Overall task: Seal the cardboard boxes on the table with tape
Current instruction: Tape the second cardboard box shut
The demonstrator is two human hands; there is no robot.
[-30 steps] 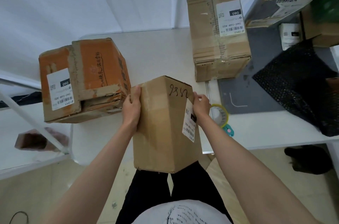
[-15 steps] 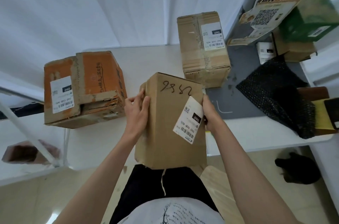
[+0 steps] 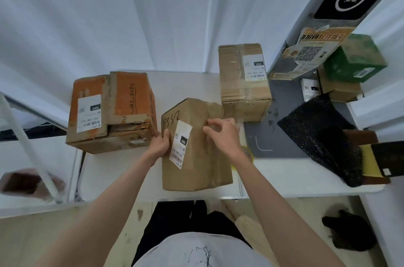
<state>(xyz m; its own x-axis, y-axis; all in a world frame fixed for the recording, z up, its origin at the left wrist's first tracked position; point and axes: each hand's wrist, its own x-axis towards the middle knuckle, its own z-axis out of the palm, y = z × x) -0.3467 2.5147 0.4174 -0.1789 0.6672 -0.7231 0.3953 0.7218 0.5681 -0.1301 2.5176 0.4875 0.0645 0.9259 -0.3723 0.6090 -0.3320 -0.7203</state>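
Note:
A tall brown cardboard box [image 3: 196, 164] with a white label and handwritten digits stands on the white table [image 3: 192, 85] at its near edge. My left hand [image 3: 160, 144] grips the box's left edge, thumb on the top face. My right hand [image 3: 223, 135] lies on the top face, its fingers curled and its fingertips pinching at a glossy tape strip [image 3: 211, 109] that runs along the box. A yellow-green tape roll [image 3: 248, 153] peeks out beside my right wrist. An orange box [image 3: 122, 100] sits to the left and a taped brown box [image 3: 242, 83] at the back right.
A grey mat [image 3: 282, 135] and a black padded bag [image 3: 317, 131] lie to the right. Behind them stand a green box [image 3: 354, 58] and other parcels. A white frame pole [image 3: 26, 146] stands left of the table. The table's front edge is at my legs.
The box went from tilted in both hands to standing on the table. My right hand moved from its right side onto the top face. My left hand slid lower on the left edge.

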